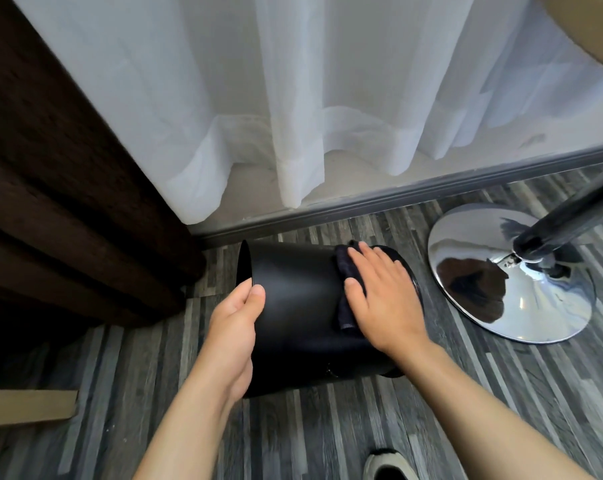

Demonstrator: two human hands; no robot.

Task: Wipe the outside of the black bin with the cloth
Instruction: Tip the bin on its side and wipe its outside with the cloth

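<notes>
The black bin (300,306) lies on its side on the grey wood-pattern floor, its open mouth turned left and its base to the right. My left hand (234,327) grips the rim at the mouth, thumb on the outer wall. My right hand (379,296) lies flat on the bin's upper side near the base, fingers spread, pressing a dark cloth (345,296) against the wall. Most of the cloth is hidden under my palm; a fold hangs out to the left of it.
A chrome disc base (522,299) with a dark pole stands right of the bin. White sheer curtains (293,116) and a grey skirting board run behind. A dark brown curtain (61,202) hangs at left, a cardboard piece (26,407) lies lower left, and a shoe (386,465) shows at the bottom.
</notes>
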